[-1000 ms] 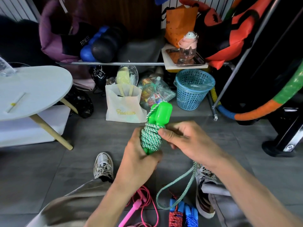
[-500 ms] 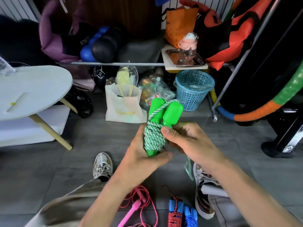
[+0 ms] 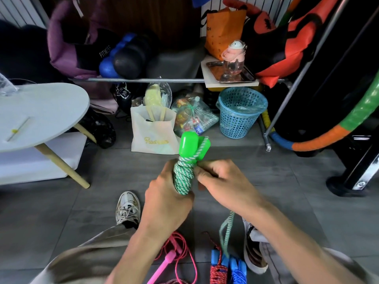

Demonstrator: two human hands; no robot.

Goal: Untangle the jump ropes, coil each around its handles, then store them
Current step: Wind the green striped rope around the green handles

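The left hand (image 3: 166, 203) grips glossy green plastic handles (image 3: 191, 146) wound in braided green-white rope (image 3: 183, 177). The right hand (image 3: 223, 183) pinches the coil's side. A loose rope tail (image 3: 226, 228) dangles below.

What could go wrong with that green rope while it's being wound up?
The loose tail hanging under the right hand dangles close to the red and blue rope on the floor, so it might snag there. The coil around the green handles is held only by the left hand's grip; if that loosens, the wraps may spring off.
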